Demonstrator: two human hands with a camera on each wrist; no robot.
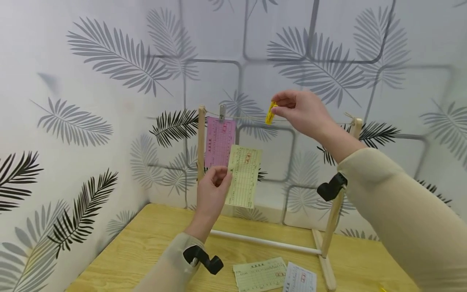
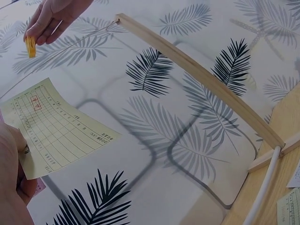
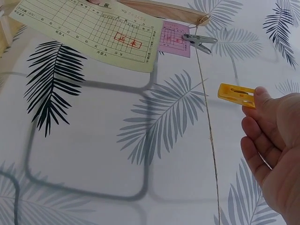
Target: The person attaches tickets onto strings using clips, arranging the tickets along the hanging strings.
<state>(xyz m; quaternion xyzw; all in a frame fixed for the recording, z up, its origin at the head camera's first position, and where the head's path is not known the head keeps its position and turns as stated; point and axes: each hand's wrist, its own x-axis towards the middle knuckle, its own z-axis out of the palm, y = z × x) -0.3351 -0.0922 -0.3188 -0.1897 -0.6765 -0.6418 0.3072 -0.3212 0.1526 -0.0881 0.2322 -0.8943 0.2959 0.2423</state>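
My left hand (image 1: 212, 192) pinches a pale yellow receipt slip (image 1: 243, 178) by its left edge, holding it upright below the string (image 3: 211, 140). Up at the string's height, my right hand (image 1: 304, 111) grips a yellow clothespin (image 3: 234, 95) between thumb and fingers. In the right wrist view, a gap shows between the clothespin and the string. Behind the yellow slip hangs a pink receipt slip (image 1: 220, 140), fastened to the string by a grey clothespin (image 1: 222, 112); the yellow slip overlaps its lower right corner in the head view.
The string runs between two wooden posts (image 1: 201, 142) of a rack, joined low down by a white rod (image 1: 266, 242). On the wooden table (image 1: 146, 251) lie another yellowish slip (image 1: 260, 275) and a white slip (image 1: 300, 279). A leaf-patterned wall stands behind.
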